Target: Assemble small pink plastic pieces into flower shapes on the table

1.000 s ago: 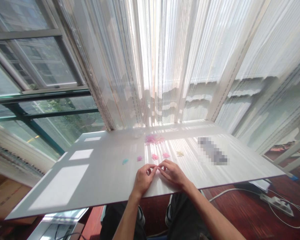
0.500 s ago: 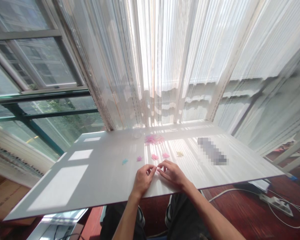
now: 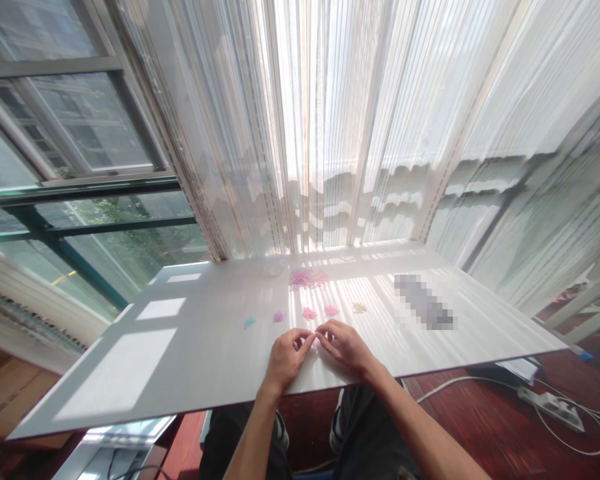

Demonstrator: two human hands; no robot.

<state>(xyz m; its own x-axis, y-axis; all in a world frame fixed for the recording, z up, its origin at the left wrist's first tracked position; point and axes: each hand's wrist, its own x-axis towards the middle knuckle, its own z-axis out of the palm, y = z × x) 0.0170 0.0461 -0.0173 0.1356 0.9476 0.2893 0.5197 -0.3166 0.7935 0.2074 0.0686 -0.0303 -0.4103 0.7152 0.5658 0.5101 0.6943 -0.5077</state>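
Observation:
My left hand [image 3: 289,357] and my right hand [image 3: 344,347] meet near the front edge of the white table [image 3: 205,347]. Thumb and fingers of each are pinched together, tip to tip; what lies between them is too small to make out. Just beneath the fingertips is a pale pink bit [image 3: 316,344], partly covered by the hands. Beyond them, small piles form a row: a light blue pile [image 3: 250,323], a purple pile [image 3: 279,317], a deep pink pile [image 3: 309,313], a pink pile [image 3: 331,311] and a pale yellow pile [image 3: 359,307].
A larger mixed pink heap [image 3: 309,279] lies farther back, with a clear round object [image 3: 275,269] to its left. A blurred-out dark object [image 3: 424,303] rests on the right. Sheer curtains [image 3: 320,133] hang behind the table; a power strip [image 3: 555,408] is on the floor.
The fingertips of both hands have drawn slightly closer together. The piles and the rest of the table look the same.

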